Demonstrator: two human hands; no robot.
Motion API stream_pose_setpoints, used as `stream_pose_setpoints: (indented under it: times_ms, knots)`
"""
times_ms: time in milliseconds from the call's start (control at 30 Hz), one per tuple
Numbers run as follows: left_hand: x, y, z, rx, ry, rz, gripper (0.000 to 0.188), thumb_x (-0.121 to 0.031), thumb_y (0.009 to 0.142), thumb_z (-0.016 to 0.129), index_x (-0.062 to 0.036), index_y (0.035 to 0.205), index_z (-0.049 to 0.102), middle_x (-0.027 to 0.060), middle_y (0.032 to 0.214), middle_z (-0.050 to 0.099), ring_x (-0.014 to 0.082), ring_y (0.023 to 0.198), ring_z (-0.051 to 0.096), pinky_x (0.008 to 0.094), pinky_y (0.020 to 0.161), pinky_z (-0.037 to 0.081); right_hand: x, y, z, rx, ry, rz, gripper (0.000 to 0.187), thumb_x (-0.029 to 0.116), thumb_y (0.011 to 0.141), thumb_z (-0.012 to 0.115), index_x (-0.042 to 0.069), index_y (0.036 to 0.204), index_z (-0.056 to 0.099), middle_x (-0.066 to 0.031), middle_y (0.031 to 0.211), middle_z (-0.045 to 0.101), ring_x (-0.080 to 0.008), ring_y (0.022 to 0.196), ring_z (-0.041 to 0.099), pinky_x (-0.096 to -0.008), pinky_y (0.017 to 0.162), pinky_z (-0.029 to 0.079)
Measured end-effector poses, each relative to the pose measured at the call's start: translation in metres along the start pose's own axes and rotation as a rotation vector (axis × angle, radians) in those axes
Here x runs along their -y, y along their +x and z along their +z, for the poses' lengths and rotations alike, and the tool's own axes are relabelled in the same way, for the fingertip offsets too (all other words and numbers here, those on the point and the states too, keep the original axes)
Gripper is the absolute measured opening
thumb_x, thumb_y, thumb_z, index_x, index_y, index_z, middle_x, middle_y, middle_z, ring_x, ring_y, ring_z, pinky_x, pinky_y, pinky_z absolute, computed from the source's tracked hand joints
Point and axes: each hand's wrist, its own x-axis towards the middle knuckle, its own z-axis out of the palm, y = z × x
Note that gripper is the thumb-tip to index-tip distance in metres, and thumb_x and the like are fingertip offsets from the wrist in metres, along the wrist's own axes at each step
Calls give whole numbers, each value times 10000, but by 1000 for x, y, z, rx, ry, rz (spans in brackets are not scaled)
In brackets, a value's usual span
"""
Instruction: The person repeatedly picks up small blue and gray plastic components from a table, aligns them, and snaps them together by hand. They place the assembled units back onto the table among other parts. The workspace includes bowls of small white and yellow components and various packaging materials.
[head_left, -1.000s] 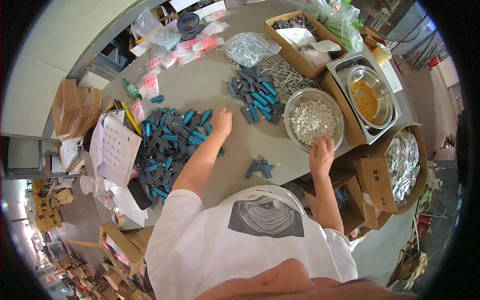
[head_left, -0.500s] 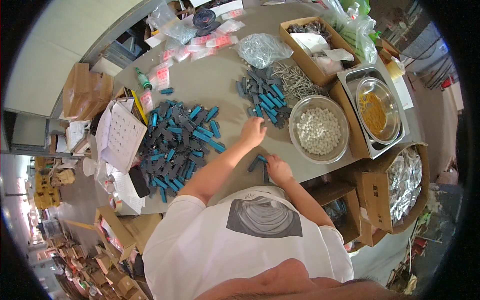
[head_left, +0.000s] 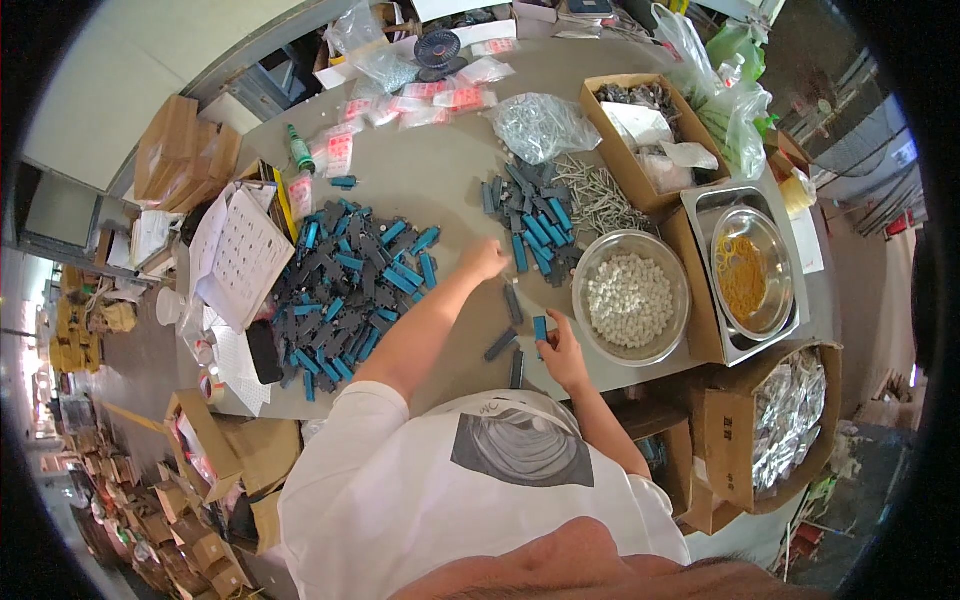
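My right hand (head_left: 563, 360) pinches a blue-and-dark-grey plastic block (head_left: 541, 327) upright above the table's near part. To its left, single dark grey blocks lie apart: one dark block (head_left: 513, 303) farther off, a slanted block (head_left: 500, 344), and another block (head_left: 517, 369) close to my shirt. My left hand (head_left: 484, 259) hovers with curled fingers just left of a small pile of blue and grey blocks (head_left: 538, 215); whatever it may hold is hidden. Left of that forearm spreads a large heap of the same blocks (head_left: 350, 290).
A steel bowl of white pellets (head_left: 632, 296) stands right of the small pile, beside loose screws (head_left: 598, 195). Farther right, a bowl of yellow rings (head_left: 745, 275) sits in a metal tray. Cardboard boxes (head_left: 728, 440) flank the near right edge; papers (head_left: 240, 260) lie left.
My left hand has drawn back left from the small pile, its fingers more curled. One more loose dark block now lies between my hands. The block in my right hand has turned upright.
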Motion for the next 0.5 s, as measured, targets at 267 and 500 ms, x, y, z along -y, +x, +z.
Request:
stream_pose_setpoints:
  times_ms: [267, 500]
  knots:
    - [-26, 88, -14, -513, 71, 225, 469, -307, 816, 618, -56, 1196, 510, 167, 1175, 544, 356, 1085, 505, 433, 910, 411, -12, 2, 2, 41, -28, -5, 539, 50, 792, 579, 103, 1305, 424, -112, 786, 581, -228, 706, 601, -350, 649, 474]
    - [-32, 106, 3, -273, -56, -153, 386, -325, 760, 671, -76, 1046, 600, 172, 1082, 596, 346, 980, 572, 433, 806, 461, -31, 12, 1, 19, 35, 78, 466, 77, 790, 629, 62, 1223, 461, -86, 766, 577, -188, 716, 581, -321, 666, 471]
